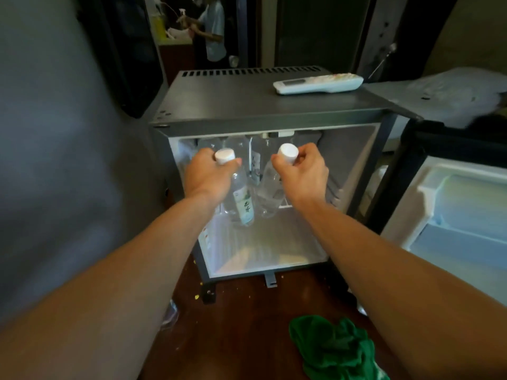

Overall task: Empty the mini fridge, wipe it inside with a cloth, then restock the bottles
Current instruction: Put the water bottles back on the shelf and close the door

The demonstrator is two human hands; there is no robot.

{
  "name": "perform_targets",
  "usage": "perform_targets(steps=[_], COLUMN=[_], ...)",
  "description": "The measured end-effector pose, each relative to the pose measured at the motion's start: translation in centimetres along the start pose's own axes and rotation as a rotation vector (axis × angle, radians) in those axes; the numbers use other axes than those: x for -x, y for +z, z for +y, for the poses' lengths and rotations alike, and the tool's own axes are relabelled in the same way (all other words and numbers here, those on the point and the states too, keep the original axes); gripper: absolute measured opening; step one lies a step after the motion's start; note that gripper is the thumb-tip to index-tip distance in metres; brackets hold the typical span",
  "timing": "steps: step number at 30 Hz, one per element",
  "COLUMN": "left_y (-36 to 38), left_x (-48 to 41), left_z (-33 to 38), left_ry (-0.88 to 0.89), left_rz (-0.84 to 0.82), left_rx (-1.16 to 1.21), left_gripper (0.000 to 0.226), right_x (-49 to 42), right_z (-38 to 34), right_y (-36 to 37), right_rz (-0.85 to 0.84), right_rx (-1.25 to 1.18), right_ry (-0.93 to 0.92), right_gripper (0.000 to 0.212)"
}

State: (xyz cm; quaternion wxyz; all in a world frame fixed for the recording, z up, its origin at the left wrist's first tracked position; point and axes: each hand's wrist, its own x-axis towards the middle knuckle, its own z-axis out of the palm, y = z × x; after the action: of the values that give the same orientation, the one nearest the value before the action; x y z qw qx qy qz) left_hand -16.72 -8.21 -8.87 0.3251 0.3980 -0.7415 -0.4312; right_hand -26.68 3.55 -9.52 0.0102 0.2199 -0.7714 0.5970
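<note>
The grey mini fridge (247, 105) stands on the wooden floor with its door (452, 215) swung open to the right. My left hand (208, 175) grips the neck of a clear bottle with a white cap and a green label (242, 204). My right hand (301, 174) grips the neck of a second clear white-capped bottle (270, 193). Both bottles hang in front of the fridge's upper interior. More clear bottles (211, 145) show behind them at the back left. A green cloth (334, 349) lies crumpled on the floor in front.
A white remote control (318, 84) lies on the fridge top. A clear bottle (171, 315) lies on the floor at the left by my forearm. Yellow crumbs dot the floor near the fridge feet. Another person (211, 31) stands far back in a doorway. White bedding (452, 94) sits right.
</note>
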Motion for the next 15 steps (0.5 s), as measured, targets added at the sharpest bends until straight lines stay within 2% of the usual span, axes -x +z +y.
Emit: perform_targets(steps=[4,8,11,15], left_y=[-0.2,0.7,1.3,1.9], left_x=[-2.1,-3.7,-4.9,-6.0], left_z=[-0.5,-1.0,-1.5,-1.7], left_ry=[0.000,-0.003,-0.044,0.000], left_rz=[0.109,0.128,0.163,0.180], left_rx=[0.031,-0.013,-0.015,-0.143], left_gripper=[0.028,0.032,0.041,0.054], right_x=[-1.7,-2.6,-3.5,-4.9], right_z=[0.2,0.3,0.2,0.4], right_y=[2.1,5.6,7.5,9.1], right_rz=[-0.137,-0.245,-0.259,-0.246], right_rx=[0.020,0.001,-0.011,-0.070], right_ry=[-0.039,-0.085,-0.085,-0.037], right_gripper=[0.028,0.033,0.037,0.033])
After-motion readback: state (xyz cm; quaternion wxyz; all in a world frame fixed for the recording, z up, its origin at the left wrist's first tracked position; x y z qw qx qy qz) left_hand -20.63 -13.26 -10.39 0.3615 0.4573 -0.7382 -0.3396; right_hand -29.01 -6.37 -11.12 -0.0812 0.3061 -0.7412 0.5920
